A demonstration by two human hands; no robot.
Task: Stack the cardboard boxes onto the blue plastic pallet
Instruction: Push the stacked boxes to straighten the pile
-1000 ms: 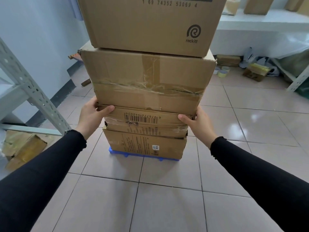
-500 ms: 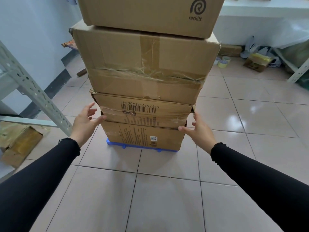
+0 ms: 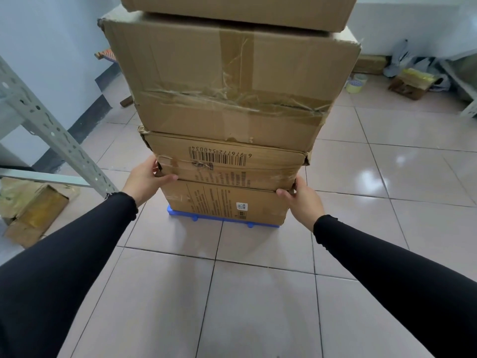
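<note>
A tall stack of cardboard boxes stands on the blue plastic pallet, of which only the front edge shows. The bottom box carries a small white label. On it lies a flat box with a barcode. Above sits a large taped box, and a further box tops it, cut off by the frame. My left hand grips the barcode box's left front corner. My right hand holds its lower right corner, thumb on the front face.
A grey slotted metal shelf post slants at the left, with a crumpled cardboard box beside its foot. Tape rolls and a small open box lie on the tiled floor at the back right.
Both hands came off the barcode box's sides, then closed on its lower front corners. My view has moved nearer to the stack.
</note>
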